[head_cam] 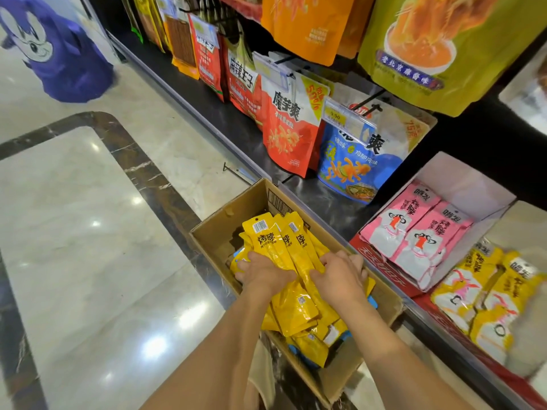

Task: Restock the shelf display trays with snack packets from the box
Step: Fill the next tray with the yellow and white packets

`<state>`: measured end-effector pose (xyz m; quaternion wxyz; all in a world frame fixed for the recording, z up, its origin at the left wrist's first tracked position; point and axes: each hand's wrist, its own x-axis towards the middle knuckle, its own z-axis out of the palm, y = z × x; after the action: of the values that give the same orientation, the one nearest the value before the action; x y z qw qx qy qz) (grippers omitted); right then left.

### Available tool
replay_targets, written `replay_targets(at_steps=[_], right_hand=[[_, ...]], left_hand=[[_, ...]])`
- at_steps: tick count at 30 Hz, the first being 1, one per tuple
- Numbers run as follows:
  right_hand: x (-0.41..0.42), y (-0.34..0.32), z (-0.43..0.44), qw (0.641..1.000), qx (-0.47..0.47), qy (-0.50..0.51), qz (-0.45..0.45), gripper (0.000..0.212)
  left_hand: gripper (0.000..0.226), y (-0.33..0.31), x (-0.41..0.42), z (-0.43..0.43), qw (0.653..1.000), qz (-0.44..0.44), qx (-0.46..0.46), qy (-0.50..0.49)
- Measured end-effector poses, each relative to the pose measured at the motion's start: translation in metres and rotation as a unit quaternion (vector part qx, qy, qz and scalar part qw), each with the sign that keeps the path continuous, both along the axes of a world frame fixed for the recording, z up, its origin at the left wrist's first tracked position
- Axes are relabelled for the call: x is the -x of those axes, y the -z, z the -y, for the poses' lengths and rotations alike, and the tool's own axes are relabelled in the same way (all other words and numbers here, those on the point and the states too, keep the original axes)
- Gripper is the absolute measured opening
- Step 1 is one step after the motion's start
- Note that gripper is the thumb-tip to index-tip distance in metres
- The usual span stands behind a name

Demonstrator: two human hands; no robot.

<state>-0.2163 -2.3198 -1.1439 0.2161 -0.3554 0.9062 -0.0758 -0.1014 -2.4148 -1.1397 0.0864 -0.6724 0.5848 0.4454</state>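
Looked down on a polished marble floor (88, 217) spreading from seven to ten o'clock. Found a dark shelf (322, 202) running from twelve down to four o'clock, hung with snack bags: a big green pouch (444, 54) at one o'clock, then a red pouch (290, 134) and a blue pouch (355, 161) just beside each other right of centre. Noted a purple mascot figure (59, 54) at ten o'clock on the floor. Saw an open cardboard box (219, 232) at six o'clock, set against the shelf edge and holding the yellow packets (284, 250) in a loose heap. Made out a white display tray (461, 179) at three o'clock on the shelf, with pink packets (414, 232) lying side by side inside it. Spotted yellow-and-white packets (485, 297) at four o'clock, just beside the pink ones. Saw the left hand (263, 272) and the right hand (337, 279) inside the box, near each other, with fingers of both curled over a bunch of the yellow packets and gripping it from either side.
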Motion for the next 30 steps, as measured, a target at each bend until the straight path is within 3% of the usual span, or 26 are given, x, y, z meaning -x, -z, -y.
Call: replay_targets(at_steps=[7,13,15,19,22,30], right_hand=[[0.006,-0.014,-0.022,0.995,0.036,0.055,0.071,0.04],[0.014,-0.023,-0.041,0.973,0.103,0.133,0.157,0.003],[0.016,-0.023,-0.046,0.964,0.117,0.155,0.18,0.015],[0.018,-0.024,-0.057,0.955,0.154,0.181,0.177,0.013],[0.022,-0.033,-0.065,0.957,0.18,0.172,0.151,0.03],[0.043,-0.073,-0.099,0.934,0.278,0.179,0.135,0.036]], left_hand=[[0.077,-0.001,-0.008,-0.012,0.999,-0.016,0.043,-0.005],[0.055,-0.012,-0.013,-0.019,0.994,-0.039,0.097,0.021],[0.05,-0.012,-0.014,-0.021,0.994,-0.064,0.087,0.024],[0.048,-0.014,-0.015,-0.025,0.991,-0.121,0.053,-0.024],[0.024,-0.017,-0.016,-0.026,0.981,-0.188,0.035,-0.039],[0.017,-0.077,-0.001,-0.044,0.948,-0.318,0.019,-0.025]])
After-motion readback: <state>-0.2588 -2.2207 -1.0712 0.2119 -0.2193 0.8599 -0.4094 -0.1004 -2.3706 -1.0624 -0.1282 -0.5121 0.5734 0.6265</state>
